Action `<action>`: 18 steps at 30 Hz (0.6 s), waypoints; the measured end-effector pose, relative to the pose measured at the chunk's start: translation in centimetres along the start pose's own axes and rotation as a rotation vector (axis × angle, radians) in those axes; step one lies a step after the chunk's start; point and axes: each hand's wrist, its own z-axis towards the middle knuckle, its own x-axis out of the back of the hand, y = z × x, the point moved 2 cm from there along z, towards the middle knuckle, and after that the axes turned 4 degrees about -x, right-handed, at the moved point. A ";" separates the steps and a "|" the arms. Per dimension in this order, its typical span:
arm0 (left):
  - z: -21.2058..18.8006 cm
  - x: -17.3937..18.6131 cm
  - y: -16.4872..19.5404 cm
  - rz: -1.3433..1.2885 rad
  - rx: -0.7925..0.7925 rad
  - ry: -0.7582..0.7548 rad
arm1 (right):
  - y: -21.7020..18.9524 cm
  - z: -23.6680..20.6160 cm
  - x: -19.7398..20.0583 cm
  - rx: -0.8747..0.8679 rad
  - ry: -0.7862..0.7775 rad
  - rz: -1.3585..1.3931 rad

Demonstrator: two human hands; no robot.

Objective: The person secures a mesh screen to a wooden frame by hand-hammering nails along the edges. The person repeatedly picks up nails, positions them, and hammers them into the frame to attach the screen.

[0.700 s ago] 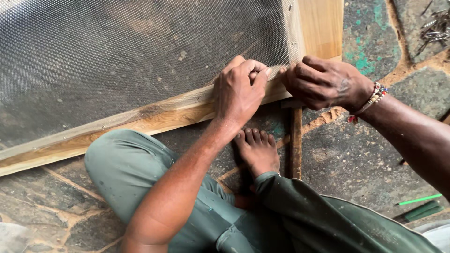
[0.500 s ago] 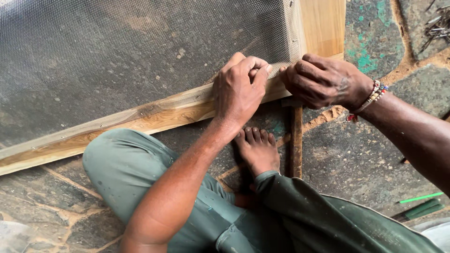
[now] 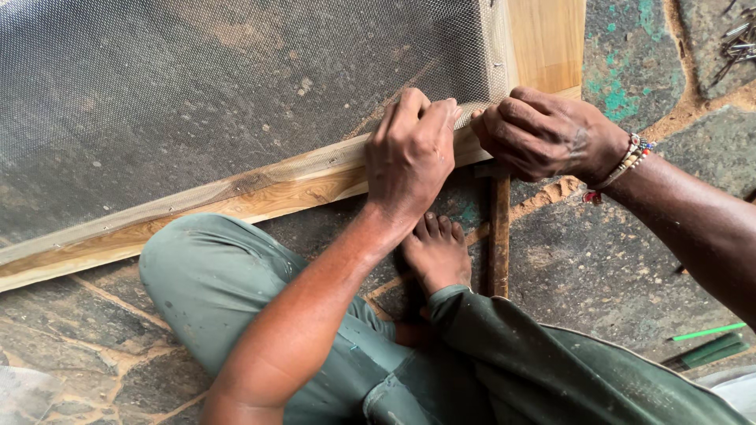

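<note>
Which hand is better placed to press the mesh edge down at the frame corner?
Probably the left hand: its fingertips already lie on the mesh edge along the wooden frame. The right hand is fisted beside the corner, apparently gripping something hidden.

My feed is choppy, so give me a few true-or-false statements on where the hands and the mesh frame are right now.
1. Both hands rest on the lower rail of the wooden frame. True: the left hand and right hand meet near its corner.
2. The frame holds a glass pane. False: it holds grey wire mesh.
3. The right wrist wears a beaded bracelet. True.
4. The person wears shoes. False: a bare foot shows below the hands.
5. Loose nails lie at the top right on the stone floor. True.
</note>
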 end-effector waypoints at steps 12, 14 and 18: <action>-0.4 0.6 0.6 0.083 -0.132 0.010 | 0.5 0.0 -0.2 0.018 0.008 0.017; -0.9 0.1 0.5 0.060 -0.134 0.012 | 0.1 -0.3 -0.3 0.020 0.020 -0.004; -1.9 -0.9 0.4 -0.006 -0.102 -0.012 | -1.1 -0.7 -0.3 0.014 0.029 0.018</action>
